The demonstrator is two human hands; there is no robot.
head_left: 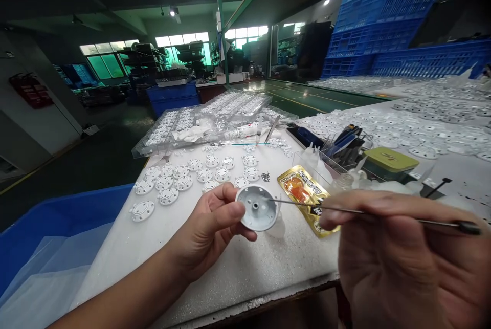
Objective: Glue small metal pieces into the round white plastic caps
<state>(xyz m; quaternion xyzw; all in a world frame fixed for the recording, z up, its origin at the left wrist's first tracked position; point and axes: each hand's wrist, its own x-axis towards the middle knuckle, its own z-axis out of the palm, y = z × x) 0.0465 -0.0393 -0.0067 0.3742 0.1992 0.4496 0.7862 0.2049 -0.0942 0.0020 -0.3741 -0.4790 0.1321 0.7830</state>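
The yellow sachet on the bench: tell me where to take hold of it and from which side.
Take the yellow sachet by its far end, coming from above and behind. It lies flat on the table, so pinch an edge rather than the middle. Its near end is hidden behind the right hand and thin rod; the left hand holds the round white part.

left hand (pixel 209 226) holds white cap (pixel 257 208) | right hand (pixel 406 247) grip: thin rod (pixel 364 211)
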